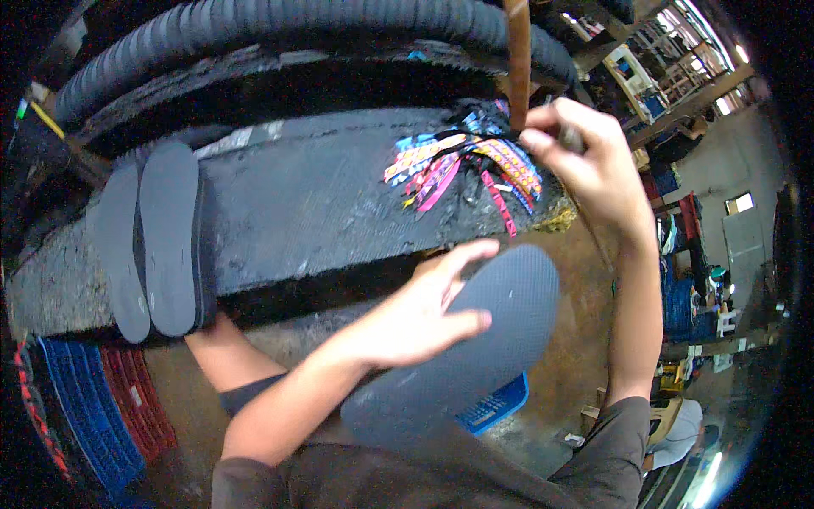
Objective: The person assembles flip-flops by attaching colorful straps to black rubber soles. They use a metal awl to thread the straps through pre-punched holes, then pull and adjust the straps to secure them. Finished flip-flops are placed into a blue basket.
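My left hand (415, 327) grips a dark grey sandal sole (500, 331) over my lap, its thumb lying across the textured face and its fingers at the upper edge. Beyond it, my right hand (589, 161) is raised at the bench's right end, closed beside an upright brown strip (519, 68). A dark rounded end shows between its fingers, but I cannot make out what it belongs to. Just left of that hand, a bunch of colourful patterned straps (441, 174) lies fanned out on the worn black bench (288, 199).
Stacked grey soles (174, 246) lie at the bench's left end. A thick ribbed black roll (280, 34) runs along the back. Blue (85, 399) and red crates (136, 394) stand lower left, and a blue plastic piece (496, 407) lies below the sole. Another person (678, 428) is at lower right.
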`<state>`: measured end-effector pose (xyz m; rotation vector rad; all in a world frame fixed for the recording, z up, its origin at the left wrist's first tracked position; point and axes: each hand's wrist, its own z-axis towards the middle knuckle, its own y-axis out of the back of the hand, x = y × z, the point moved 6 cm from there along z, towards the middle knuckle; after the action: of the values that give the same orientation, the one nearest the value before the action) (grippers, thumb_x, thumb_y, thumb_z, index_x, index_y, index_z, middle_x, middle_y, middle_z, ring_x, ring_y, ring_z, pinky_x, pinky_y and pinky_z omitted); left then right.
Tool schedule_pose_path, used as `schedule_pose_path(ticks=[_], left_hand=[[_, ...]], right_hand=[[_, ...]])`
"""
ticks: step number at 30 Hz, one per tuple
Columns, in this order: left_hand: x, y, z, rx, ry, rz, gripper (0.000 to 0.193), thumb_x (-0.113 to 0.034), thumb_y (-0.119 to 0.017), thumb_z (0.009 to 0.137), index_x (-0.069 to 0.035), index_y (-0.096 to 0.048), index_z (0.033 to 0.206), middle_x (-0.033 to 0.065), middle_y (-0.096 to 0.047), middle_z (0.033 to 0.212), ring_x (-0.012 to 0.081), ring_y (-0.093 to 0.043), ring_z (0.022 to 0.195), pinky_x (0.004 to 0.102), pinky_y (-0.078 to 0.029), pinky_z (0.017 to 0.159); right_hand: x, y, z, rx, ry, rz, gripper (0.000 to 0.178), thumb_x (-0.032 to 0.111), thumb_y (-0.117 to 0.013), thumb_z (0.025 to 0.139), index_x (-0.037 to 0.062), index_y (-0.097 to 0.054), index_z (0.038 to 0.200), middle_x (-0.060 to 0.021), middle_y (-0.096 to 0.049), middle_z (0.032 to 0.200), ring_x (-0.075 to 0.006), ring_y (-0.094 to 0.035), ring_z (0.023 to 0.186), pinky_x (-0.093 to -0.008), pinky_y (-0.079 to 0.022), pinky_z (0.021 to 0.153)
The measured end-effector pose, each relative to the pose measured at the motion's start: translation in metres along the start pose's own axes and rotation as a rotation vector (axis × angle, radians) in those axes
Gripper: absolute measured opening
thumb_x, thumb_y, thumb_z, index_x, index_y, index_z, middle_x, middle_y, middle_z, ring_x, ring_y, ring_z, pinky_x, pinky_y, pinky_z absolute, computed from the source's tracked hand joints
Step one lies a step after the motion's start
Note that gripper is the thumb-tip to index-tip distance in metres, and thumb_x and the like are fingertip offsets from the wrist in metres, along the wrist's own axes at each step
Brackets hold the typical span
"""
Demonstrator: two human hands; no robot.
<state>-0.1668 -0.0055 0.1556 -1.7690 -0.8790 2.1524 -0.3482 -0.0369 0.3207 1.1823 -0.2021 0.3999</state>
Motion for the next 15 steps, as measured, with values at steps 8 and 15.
schedule_pose_path(ticks=[8, 15], left_hand=[[0.008, 0.082, -0.052, -0.385, 0.045, -0.117, 0.039, -0.015, -0.055, 0.111, 0.002, -0.053, 0.146, 0.0101, -0.068, 0.130, 0.0160, -0.066, 0.115, 0.0325, -0.053, 0.101], [0.006, 0.095, -0.128, -0.640, -0.209, 0.249, 0.054, 0.001, -0.059, 0.105, 0.008, -0.038, 0.155, 0.0194, -0.052, 0.154, 0.0238, -0.052, 0.141, 0.0384, -0.040, 0.118]], right_hand=[[0.099, -0.143, -0.101, 0.250, 0.555, -0.350, 0.023, 0.021, -0.067, 0.084, 0.0052, -0.068, 0.100, -0.0022, -0.059, 0.086, -0.0167, -0.061, 0.078, -0.0310, -0.048, 0.060], [0.131, -0.182, -0.097, 0.253, 0.167, 0.296, 0.030, 0.015, -0.075, 0.089, 0.0013, -0.069, 0.115, -0.0059, -0.065, 0.089, -0.0208, -0.067, 0.081, -0.0335, -0.055, 0.067]])
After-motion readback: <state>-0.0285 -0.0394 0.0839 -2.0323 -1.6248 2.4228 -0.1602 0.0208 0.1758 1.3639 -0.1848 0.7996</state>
